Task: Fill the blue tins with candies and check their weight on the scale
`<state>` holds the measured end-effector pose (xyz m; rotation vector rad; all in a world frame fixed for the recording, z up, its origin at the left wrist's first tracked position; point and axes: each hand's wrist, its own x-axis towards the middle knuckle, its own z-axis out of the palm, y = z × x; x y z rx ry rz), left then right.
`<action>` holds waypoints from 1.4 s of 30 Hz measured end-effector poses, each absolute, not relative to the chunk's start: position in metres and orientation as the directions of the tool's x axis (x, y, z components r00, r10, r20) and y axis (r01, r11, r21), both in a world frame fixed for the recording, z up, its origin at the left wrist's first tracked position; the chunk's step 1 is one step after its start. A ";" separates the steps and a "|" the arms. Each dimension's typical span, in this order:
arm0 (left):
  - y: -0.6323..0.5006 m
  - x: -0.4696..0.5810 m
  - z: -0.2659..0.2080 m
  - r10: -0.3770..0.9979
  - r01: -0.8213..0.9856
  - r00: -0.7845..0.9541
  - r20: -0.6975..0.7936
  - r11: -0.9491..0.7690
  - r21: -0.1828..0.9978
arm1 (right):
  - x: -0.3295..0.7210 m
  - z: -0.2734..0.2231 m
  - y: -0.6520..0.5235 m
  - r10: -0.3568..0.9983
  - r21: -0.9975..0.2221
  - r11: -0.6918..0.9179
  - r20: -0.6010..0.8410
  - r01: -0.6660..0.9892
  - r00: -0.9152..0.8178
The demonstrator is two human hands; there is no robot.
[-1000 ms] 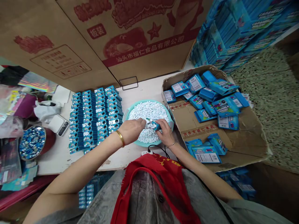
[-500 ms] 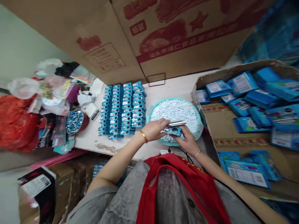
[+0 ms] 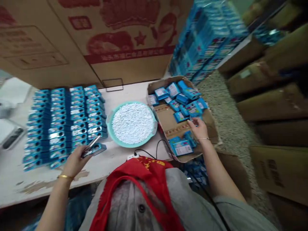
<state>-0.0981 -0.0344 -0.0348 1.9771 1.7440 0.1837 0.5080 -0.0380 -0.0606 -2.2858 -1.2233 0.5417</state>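
Observation:
My left hand is closed around a slim silver metal tool, perhaps a scoop, which slants up to the right. Right beside its fingers, at the near end of a row, is a small blue box with a round hole; whether the fingers touch it I cannot tell. My right hand reaches into an open cardboard carton, its fingers curled at the edge of a blue box in the pile. Between the hands stands a turquoise basin filled with small white pellets.
Blue boxes with round holes stand in several rows at left. Big printed cartons form a wall behind the table. Wrapped blue packs are stacked at the back right. A black cable runs in front of the basin.
My view has swung right. My hands have parted from over the basin: the left moved to the box rows with the metal tool, the right into the carton.

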 end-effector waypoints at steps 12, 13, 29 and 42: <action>-0.024 -0.048 -0.066 1.000 0.951 -0.013 -0.013 0.016 0.310 | 0.512 -0.081 -0.102 0.782 -0.411 -0.539 -0.570 0.736 0.254; -0.023 -0.041 -0.063 0.999 0.942 0.019 -0.029 -0.008 0.336 | 0.507 -0.079 -0.102 0.793 -0.404 -0.529 -0.550 0.746 0.264; 0.004 0.091 -0.062 0.766 0.950 0.297 -0.570 -0.179 0.255 | 0.404 -0.015 -0.059 0.813 -0.800 -0.510 -0.569 -0.317 0.128; 0.015 0.118 -0.103 0.875 0.907 0.240 -0.421 -0.048 0.418 | 0.349 -0.018 -0.074 0.710 -0.887 -0.459 -0.332 -0.051 -0.621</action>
